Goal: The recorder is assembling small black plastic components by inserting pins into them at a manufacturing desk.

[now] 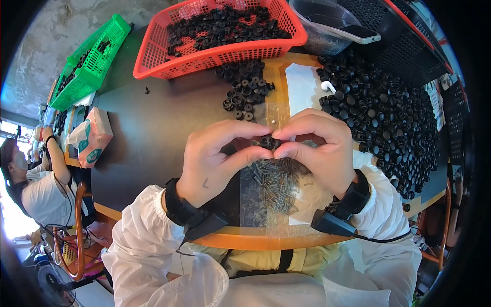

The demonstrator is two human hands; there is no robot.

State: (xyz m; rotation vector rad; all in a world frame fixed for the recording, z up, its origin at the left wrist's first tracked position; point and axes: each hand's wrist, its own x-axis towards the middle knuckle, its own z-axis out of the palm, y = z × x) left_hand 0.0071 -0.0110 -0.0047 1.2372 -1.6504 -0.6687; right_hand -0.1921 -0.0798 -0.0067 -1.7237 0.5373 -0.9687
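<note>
Between my two hands, above the table's front middle, is a small round black plastic part (269, 143). The thumb and forefinger of my left hand (217, 153) pinch it from the left. From the right, the thumb and forefinger of my right hand (319, 140) close on the same part. Its far side and any smaller piece inside it are hidden by my fingertips. Just below my fingers lies a pile of small metal springs (276, 192) on a clear sheet. Beyond my hands sits a cluster of black ring-shaped parts (248, 94).
A red basket (204, 65) of black parts stands at the back. Heaped black caps (383, 123) cover the right side, with a white earbud (329, 87) beside them. A phone (358, 33) rests on a clear tub. Left are a tissue pack (97, 135), a green basket (97, 61) and a seated person (46, 192).
</note>
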